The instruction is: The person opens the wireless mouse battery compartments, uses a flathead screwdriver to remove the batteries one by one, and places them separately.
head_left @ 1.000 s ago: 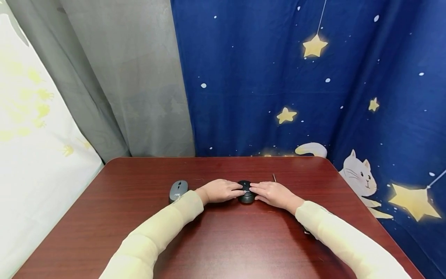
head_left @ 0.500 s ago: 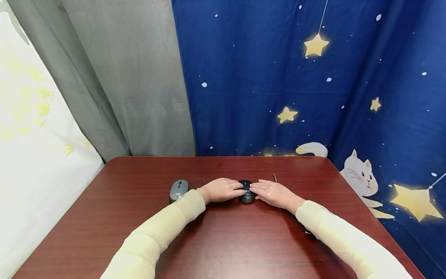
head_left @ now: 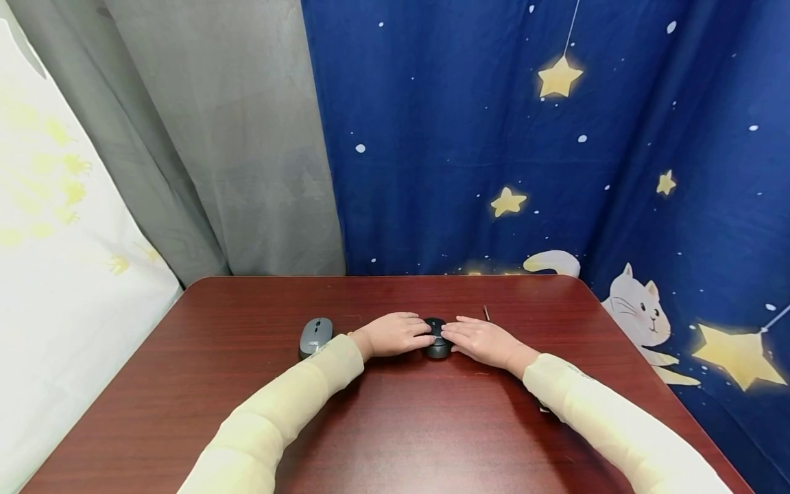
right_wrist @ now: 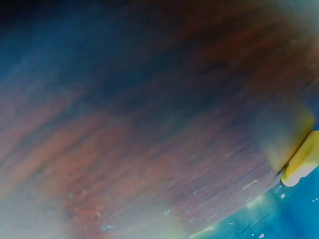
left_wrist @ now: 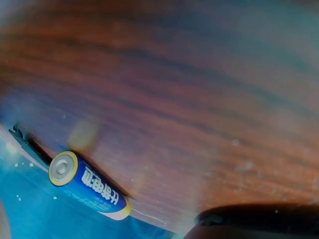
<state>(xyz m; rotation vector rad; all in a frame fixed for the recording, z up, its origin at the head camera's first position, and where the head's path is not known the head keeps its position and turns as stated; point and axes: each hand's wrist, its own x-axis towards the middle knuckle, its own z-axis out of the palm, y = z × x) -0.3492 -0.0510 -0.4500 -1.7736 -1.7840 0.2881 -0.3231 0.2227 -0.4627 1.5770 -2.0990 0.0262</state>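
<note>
apparently steadying: left hand [head_left: 395, 335] and right hand [head_left: 484, 342], fingers extended, touch black mouse [head_left: 438, 350]; next move likely needs even pressure.

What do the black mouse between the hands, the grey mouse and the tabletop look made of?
Black mouse: probably plastic, its exposed lower part faintly shiny.
Grey mouse: likely plastic, matte; the shell is evenly coloured.
Tabletop: wood or wood-look laminate, semi-gloss, given its dark grain and soft bright reflection.

Glare pales the tabletop [head_left: 395, 439], and both wrist views are partly blurred.
</note>
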